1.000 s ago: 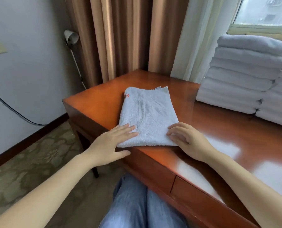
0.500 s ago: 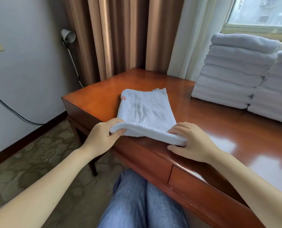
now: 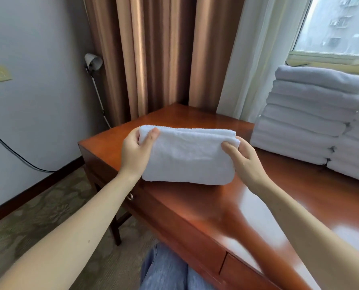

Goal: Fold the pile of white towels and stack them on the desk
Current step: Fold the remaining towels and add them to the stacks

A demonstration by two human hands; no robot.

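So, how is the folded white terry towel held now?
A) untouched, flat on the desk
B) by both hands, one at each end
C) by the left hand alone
B: the left hand and the right hand each grip one end of the towel.

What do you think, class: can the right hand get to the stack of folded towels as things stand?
Probably yes: only bare desk lies between the right hand and the stack. Its fingers grip the folded towel, so it would arrive carrying that.
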